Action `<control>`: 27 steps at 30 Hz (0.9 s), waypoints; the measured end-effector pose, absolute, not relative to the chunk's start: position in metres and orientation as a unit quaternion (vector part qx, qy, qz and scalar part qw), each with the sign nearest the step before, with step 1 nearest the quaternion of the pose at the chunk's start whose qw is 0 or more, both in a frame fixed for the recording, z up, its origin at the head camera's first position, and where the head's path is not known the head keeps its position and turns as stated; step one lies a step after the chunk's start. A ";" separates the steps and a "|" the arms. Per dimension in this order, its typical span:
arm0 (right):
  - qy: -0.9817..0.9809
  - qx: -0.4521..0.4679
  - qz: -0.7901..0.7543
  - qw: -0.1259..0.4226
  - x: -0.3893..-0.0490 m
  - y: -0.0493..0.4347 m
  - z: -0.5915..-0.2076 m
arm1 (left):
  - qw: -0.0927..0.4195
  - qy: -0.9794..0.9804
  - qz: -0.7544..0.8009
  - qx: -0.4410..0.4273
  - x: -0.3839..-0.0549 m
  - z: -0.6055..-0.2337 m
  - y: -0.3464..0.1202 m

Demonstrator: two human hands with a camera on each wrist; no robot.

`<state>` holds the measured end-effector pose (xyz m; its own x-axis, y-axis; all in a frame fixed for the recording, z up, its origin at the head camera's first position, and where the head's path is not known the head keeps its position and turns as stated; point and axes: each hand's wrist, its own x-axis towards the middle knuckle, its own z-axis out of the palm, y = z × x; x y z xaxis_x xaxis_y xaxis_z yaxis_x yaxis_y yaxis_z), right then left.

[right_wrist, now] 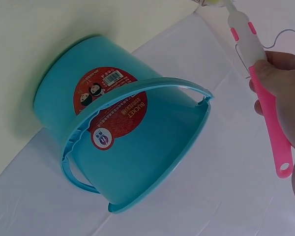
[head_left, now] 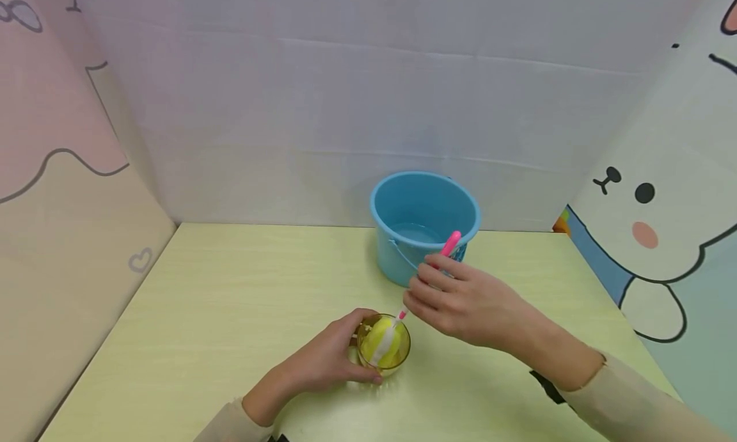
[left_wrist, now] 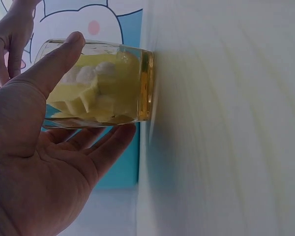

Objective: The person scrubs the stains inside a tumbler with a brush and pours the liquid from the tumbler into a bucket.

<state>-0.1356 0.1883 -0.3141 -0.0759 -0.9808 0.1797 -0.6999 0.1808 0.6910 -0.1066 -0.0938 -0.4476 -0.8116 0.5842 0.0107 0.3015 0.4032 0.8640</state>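
My left hand holds an amber-tinted glass near the front middle of the table, thumb on one side and fingers on the other. Upright in the head view, the glass has its base at the tabletop. Inside it sits the yellow-and-white sponge head of a cup brush. My right hand grips that brush by its pink-and-white handle, above and to the right of the glass. The handle slants, its pink end pointing up and away from me.
Behind my right hand, near the back edge of the pale yellow table, stands a blue bucket. Its handle hangs down the front, and a red label is on its side. Cloth walls enclose the back and both sides.
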 end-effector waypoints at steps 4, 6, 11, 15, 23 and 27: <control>-0.704 0.598 -0.237 0.302 -0.134 0.187 -0.311 | 0.148 0.825 0.473 0.271 -0.107 -0.448 -0.094; -0.705 0.595 -0.247 0.295 -0.134 0.187 -0.310 | 0.147 0.826 0.472 0.271 -0.107 -0.448 -0.094; -0.708 0.589 -0.265 0.285 -0.133 0.187 -0.305 | 0.148 0.823 0.475 0.273 -0.108 -0.448 -0.094; -0.711 0.587 -0.271 0.277 -0.132 0.187 -0.302 | 0.149 0.823 0.475 0.274 -0.108 -0.449 -0.095; -0.717 0.587 -0.271 0.261 -0.129 0.186 -0.297 | 0.153 0.826 0.469 0.273 -0.108 -0.447 -0.095; -0.718 0.589 -0.270 0.255 -0.128 0.186 -0.296 | 0.153 0.826 0.469 0.274 -0.108 -0.449 -0.095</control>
<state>-0.1276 0.1863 -0.2960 -0.1764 -0.9831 0.0482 -0.7086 0.1609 0.6870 -0.1085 -0.0950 -0.4489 -0.8033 0.5955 0.0040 0.3080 0.4098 0.8586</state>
